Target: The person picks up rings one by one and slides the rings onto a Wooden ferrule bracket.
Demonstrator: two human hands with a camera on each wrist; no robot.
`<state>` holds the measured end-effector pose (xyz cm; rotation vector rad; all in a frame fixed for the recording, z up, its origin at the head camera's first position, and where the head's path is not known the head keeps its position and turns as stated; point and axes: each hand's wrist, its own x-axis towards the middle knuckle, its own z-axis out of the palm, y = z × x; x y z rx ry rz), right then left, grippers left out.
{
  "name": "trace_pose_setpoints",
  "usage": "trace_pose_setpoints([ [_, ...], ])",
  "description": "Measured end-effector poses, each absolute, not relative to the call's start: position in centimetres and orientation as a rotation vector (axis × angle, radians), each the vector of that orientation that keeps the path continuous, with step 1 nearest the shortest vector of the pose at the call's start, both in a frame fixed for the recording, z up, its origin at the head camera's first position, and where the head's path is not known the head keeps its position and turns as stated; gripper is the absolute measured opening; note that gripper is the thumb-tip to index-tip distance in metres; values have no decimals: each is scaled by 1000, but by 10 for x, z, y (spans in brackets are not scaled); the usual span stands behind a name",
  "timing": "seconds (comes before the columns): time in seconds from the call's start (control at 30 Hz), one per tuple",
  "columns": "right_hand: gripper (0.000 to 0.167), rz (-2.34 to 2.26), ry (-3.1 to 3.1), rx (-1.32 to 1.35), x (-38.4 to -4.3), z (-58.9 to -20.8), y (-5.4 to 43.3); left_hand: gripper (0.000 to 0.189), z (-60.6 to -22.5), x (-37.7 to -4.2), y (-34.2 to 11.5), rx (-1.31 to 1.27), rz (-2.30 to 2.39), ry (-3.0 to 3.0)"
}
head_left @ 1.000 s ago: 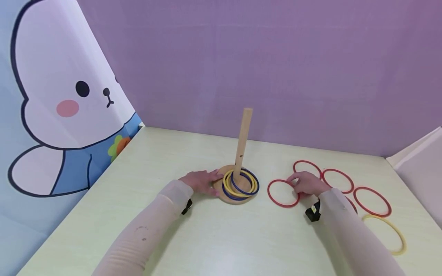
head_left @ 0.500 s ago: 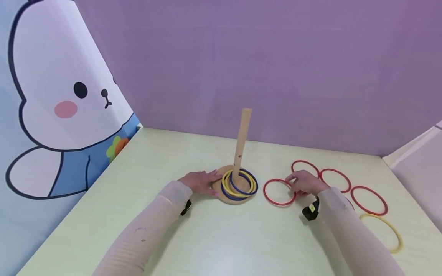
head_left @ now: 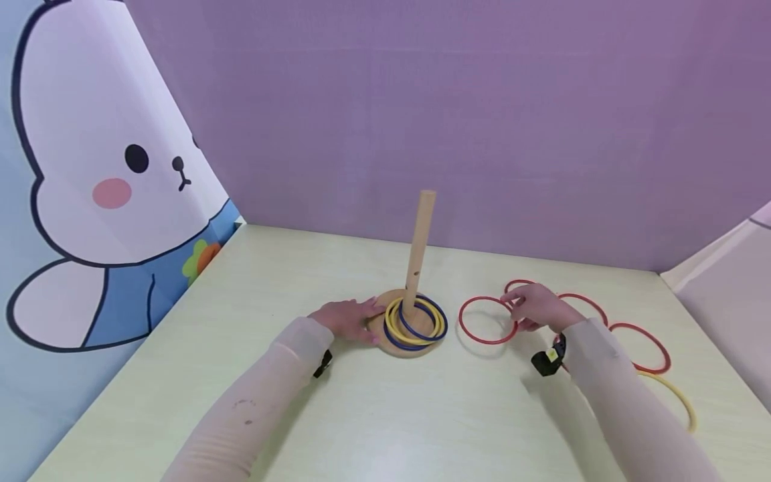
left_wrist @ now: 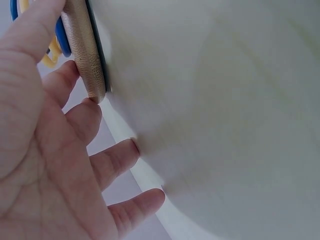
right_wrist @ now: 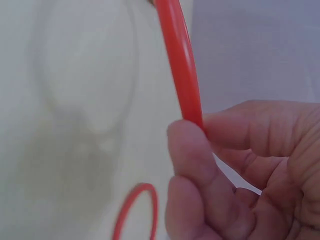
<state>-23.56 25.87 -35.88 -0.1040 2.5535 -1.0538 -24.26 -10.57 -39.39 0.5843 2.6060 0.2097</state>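
My right hand (head_left: 539, 308) pinches a red ring (head_left: 486, 342) between thumb and fingers at its right side. The ring hangs just above the table, its shadow beneath. In the right wrist view the held ring (right_wrist: 181, 60) rises from the fingertips. My left hand (head_left: 345, 318) rests at the left edge of a round wooden base (head_left: 385, 298), fingers spread. In the left wrist view two fingertips touch the base's rim (left_wrist: 85, 55); the other two lie lower, by the table. A wooden post (head_left: 420, 241) stands on the base, with blue and yellow rings (head_left: 391, 321) stacked around its foot.
More red rings (head_left: 665, 358) lie on the table (head_left: 361, 415) to the right, some partly hidden by the right hand and sleeve. A yellow ring (head_left: 687, 405) lies nearer, partly behind the sleeve. A purple backdrop (head_left: 482, 134) stands behind the table.
My right hand has lifted the red ring slightly off the table, where it lay flat before. The left hand stays at the base. The whole view has shifted a little.
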Motion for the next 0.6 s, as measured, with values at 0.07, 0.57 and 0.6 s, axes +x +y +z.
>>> trace_pose_setpoints([
  [0.07, 41, -1072, 2547, -113, -236, -350, 259, 74, -394, -242, -106, 588, 207, 2608],
  [0.57, 50, -1099, 2566, -172, -239, -279, 254, 72, -390, -239, -106, 589, 218, 2612],
  [0.6, 50, -1099, 2573, -171, -239, -276, 254, 72, -390, -239, -106, 592, 221, 2612],
])
